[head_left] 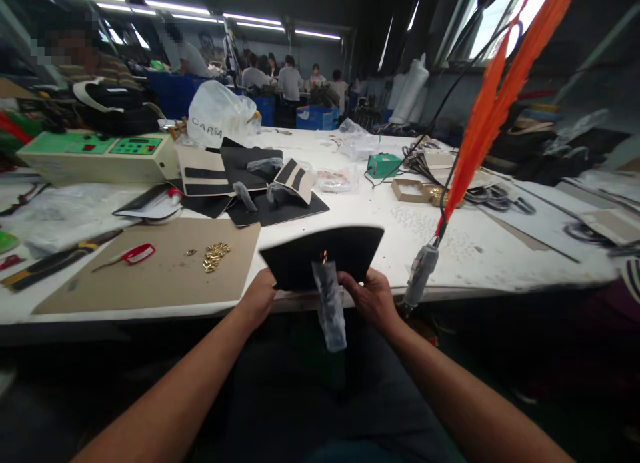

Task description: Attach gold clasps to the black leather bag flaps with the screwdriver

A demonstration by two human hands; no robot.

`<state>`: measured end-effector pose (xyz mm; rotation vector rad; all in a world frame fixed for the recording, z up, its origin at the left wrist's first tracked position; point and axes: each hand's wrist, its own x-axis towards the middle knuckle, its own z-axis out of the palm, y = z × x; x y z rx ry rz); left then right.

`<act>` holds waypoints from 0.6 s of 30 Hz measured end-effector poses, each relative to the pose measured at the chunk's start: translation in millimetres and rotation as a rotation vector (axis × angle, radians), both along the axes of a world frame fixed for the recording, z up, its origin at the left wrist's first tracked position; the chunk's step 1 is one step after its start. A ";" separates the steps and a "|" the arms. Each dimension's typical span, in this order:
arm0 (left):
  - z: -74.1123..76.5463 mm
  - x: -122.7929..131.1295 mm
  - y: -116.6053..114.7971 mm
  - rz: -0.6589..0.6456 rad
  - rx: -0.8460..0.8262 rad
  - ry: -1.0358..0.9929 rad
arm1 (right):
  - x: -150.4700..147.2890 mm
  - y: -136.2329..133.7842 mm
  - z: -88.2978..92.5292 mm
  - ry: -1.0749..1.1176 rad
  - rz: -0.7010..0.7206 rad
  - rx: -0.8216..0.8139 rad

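Observation:
I hold a black curved leather panel (323,253) over the near edge of the white table (440,243). My left hand (260,293) grips its lower left corner, fingers hidden behind it. My right hand (370,296) pinches its lower edge right of centre. A small gold fitting (324,256) sits at the panel's bottom middle, and a strap wrapped in clear plastic (333,306) hangs down from it between my hands.
A brown cardboard sheet (165,276) to the left carries a pile of gold fittings (216,256) and red-handled snips (133,255). More black panels (270,196) lie behind. A hanging tool (420,273) on an orange coiled cord (487,110) dangles right. A green machine (100,153) stands far left; people work behind.

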<state>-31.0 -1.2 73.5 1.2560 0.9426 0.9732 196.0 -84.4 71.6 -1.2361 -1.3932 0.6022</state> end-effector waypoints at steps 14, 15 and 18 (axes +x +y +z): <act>4.0 17.0 -64.9 -0.114 -0.565 -0.319 | 10.0 -2.5 -4.7 -0.063 -0.364 -0.008; 2.0 18.4 -65.1 -0.102 -0.567 -0.314 | 9.2 -11.5 -8.9 -0.153 -0.329 0.043; -3.5 24.3 -66.8 -0.078 -0.526 -0.278 | 0.8 -32.9 -20.1 -0.329 -0.124 -0.010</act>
